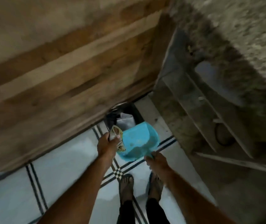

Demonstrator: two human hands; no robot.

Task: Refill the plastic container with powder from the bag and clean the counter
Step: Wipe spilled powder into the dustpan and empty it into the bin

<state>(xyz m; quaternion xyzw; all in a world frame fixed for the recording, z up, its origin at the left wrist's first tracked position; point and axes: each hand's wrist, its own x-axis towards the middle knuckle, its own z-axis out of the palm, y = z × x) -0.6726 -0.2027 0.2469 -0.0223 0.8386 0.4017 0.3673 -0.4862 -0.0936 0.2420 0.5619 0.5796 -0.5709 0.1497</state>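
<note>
I look down at the floor, and the frame is blurred. My left hand (107,145) grips a crumpled, stained cloth or wrapper (117,137). My right hand (156,160) holds the near edge of a light blue plastic pan or lid (138,141), tilted towards a dark bin (125,117) with a black liner and white rubbish inside. The bin stands on the floor at the foot of the wooden cabinet. No container or powder bag shows.
A wooden cabinet front (67,70) fills the left and top. A speckled stone counter (242,29) runs along the right, with grey shelves (201,110) under it. White floor tiles (56,183) with dark stripes lie below. My feet (126,186) stand near the bottom centre.
</note>
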